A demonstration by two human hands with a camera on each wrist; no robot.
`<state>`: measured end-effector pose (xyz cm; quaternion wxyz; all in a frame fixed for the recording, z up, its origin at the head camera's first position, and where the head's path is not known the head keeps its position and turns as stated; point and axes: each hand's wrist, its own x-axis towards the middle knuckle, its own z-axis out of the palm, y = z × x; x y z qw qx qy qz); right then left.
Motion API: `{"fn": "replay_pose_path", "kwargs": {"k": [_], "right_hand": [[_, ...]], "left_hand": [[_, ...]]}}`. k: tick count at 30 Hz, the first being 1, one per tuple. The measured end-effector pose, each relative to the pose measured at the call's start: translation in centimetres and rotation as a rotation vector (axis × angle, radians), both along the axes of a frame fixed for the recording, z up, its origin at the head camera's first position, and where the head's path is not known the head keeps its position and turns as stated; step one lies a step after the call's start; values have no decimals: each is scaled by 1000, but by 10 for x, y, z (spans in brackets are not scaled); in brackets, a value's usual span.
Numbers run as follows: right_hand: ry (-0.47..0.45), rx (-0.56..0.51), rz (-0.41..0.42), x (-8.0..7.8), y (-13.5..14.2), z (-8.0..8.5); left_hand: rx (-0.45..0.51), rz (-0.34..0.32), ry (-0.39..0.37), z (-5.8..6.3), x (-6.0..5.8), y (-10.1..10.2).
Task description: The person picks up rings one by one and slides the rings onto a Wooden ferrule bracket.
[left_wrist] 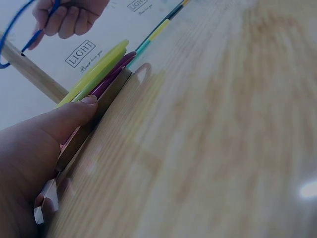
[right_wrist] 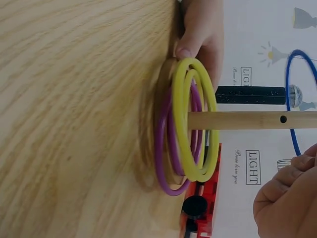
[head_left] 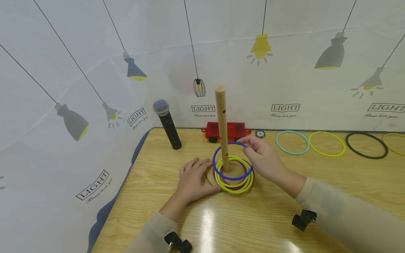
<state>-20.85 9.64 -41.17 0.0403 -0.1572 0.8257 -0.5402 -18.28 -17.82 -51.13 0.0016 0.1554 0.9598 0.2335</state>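
Note:
A wooden post [head_left: 223,123] rises from a round wooden base [head_left: 210,174]. Yellow rings [head_left: 235,191] and purple rings [right_wrist: 158,144] lie stacked around the foot of the post. My left hand [head_left: 194,182] holds the base from its left side, the thumb against the near edge in the left wrist view. With thumb and fingers, my right hand [head_left: 265,160] pinches a blue ring [head_left: 216,154] at its far right part. That ring is tilted and encircles the post, raised above the stack. In the right wrist view the right hand's fingers [right_wrist: 292,178] are curled.
Behind the post stands a red toy wagon [head_left: 237,130], with a poker chip [head_left: 260,134] beside it. A microphone [head_left: 171,130] stands upright at the back left. Along the back right lie a turquoise ring [head_left: 292,153], yellow rings [head_left: 327,155] and a black ring [head_left: 367,156].

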Motion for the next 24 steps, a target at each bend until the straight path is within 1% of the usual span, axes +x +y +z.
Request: {"fn": "replay_pose_path", "kwargs": {"k": [7,11,18,24], "right_hand": [[24,35,-28,-2,-1,-15],[8,37,-30,-1,-1,-22],[-27,19,-30,1,-1,-27],[1,17,-44,3,-1,-36]], "left_hand": [[-1,1,-11,0,0,0],[-3,-1,-6,-2,-1,0],[-4,-3,-6,-3,-2,0],[-3,-3,-1,-3,-2,0]]}}
